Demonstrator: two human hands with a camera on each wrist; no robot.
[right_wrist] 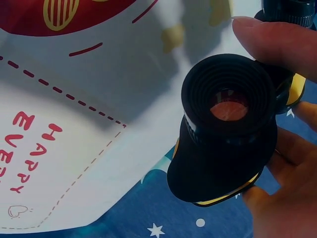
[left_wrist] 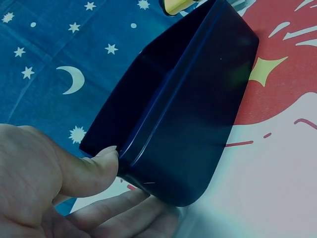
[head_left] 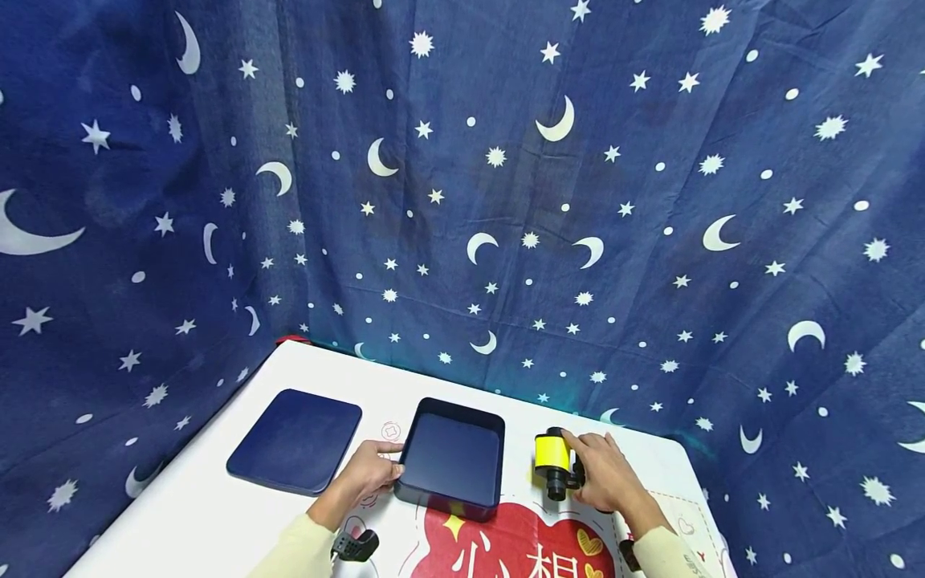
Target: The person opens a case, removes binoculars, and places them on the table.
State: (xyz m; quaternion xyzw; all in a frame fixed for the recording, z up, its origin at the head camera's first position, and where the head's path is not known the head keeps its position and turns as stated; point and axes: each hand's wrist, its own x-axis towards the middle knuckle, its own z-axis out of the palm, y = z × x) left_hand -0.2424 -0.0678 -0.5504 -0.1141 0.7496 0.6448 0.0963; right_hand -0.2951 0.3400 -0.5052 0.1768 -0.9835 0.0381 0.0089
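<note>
**One hand steadies the box, the other takes hold of the binoculars**

From the head camera, the dark blue box (head_left: 451,456) sits open on the white table (head_left: 217,506), its lid (head_left: 296,440) lying flat well to its left, out of the way of the opening. The left hand (head_left: 372,474) grips the box's near-left corner, apparently to keep it from sliding. Just right of the box, the right hand (head_left: 605,474) closes around the yellow-and-black binoculars (head_left: 555,464), which rest on the table. A starry blue cloth (head_left: 506,201) hangs behind.

The left wrist camera shows the thumb (left_wrist: 89,171) pressed on the box's (left_wrist: 183,119) rim at the corner, while the fingers (left_wrist: 124,210) lie along the outer wall below: a light pinch, the hand otherwise fairly relaxed.

In the right wrist camera the binoculars (right_wrist: 228,134) fill the frame, one rubber eyepiece (right_wrist: 228,101) facing the lens. A fingertip (right_wrist: 277,39) curls over the top and others wrap the far side, so the grasp looks secure enough for lifting.
</note>
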